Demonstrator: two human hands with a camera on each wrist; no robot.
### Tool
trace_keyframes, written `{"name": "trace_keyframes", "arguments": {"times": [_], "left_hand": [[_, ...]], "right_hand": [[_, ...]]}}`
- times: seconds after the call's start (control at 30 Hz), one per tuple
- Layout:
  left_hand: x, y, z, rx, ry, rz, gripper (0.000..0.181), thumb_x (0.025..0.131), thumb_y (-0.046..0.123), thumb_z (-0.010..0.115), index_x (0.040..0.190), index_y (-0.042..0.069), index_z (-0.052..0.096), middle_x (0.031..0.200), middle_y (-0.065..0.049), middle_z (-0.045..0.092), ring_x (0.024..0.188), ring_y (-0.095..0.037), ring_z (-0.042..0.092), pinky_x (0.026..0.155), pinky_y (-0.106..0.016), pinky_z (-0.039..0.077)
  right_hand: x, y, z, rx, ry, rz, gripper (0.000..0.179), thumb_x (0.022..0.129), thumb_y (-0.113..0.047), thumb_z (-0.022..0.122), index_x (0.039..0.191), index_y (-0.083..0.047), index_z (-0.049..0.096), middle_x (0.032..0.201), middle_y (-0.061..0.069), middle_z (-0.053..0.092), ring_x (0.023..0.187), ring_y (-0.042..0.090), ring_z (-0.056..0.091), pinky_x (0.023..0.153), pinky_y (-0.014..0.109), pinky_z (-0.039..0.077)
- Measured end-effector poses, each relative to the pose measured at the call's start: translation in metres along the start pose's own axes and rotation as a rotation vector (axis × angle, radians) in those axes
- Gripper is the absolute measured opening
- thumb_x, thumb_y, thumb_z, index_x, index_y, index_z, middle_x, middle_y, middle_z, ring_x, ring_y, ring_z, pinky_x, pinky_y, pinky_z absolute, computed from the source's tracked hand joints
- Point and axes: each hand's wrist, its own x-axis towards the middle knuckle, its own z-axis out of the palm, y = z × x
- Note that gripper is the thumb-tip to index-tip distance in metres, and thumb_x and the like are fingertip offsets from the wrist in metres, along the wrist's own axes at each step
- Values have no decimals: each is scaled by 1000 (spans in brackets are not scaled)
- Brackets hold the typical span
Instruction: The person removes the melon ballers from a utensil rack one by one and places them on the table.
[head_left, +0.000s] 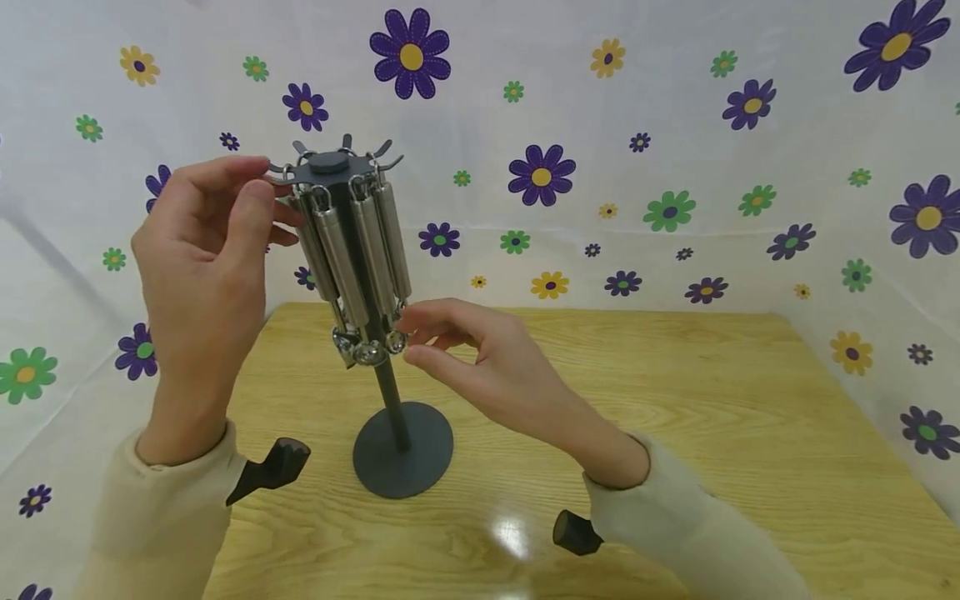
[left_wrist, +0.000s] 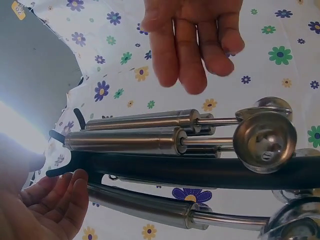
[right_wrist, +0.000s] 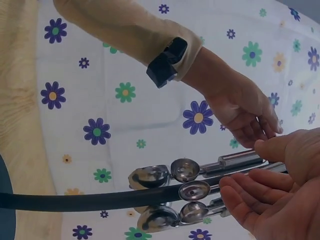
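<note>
Several steel scoops (head_left: pixel 343 271) with round bowls and cylindrical handles hang by rings from a dark hook rack (head_left: pixel 330 169). At the rack's upper left is my left hand (head_left: pixel 201 242), its fingers loosely bent beside one hook and a handle's top end. Whether it touches them I cannot tell. My right hand (head_left: pixel 498 358) is beside the hanging bowls, thumb and fingers apart, gripping nothing. In the left wrist view, a scoop bowl (left_wrist: pixel 265 142) faces the camera, with the right hand's fingers (left_wrist: pixel 192 75) apart from the handles. The right wrist view shows several bowls (right_wrist: pixel 194 190) near my fingertips.
The rack's dark pole ends in a round base (head_left: pixel 405 471) on a wooden table (head_left: pixel 637 433). Behind and at both sides hangs a white cloth (head_left: pixel 480 108) printed with flowers. A black wrist-worn device (head_left: pixel 273 467) sticks out from the left sleeve.
</note>
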Motion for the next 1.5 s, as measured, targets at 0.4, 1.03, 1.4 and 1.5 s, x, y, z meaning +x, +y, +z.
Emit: {"name": "trace_keyframes", "arguments": {"times": [0.4,1.03,1.4,1.5], "left_hand": [[13,-3,2,-51,58,-102,17,100,12,69,104,-2,78,90,-10,74,77,-20,71,80,-20,59],[19,9,-2,22,28,-237,11,95,13,74,97,3,78,86,-9,73,70,-19,67,70,-17,57],[24,13,-7,0,-37,-256,16,94,14,77,97,-2,77,83,-8,73,70,-19,67,67,-20,54],[25,15,-8,35,-57,-267,18,95,15,76,98,-3,76,83,-7,73,70,-19,66,67,-20,54]], "right_hand": [[18,-3,20,15,35,30,35,100,-7,68,134,1,64,126,11,70,105,10,70,95,26,56],[39,-3,37,98,55,5,34,99,-4,68,132,3,63,127,16,69,107,11,70,94,23,56],[41,-11,36,170,27,4,32,100,-5,68,130,4,64,118,14,70,97,21,73,87,28,60],[42,-15,34,174,23,-16,31,100,-4,68,129,5,64,116,15,71,96,24,73,86,29,61]]}}
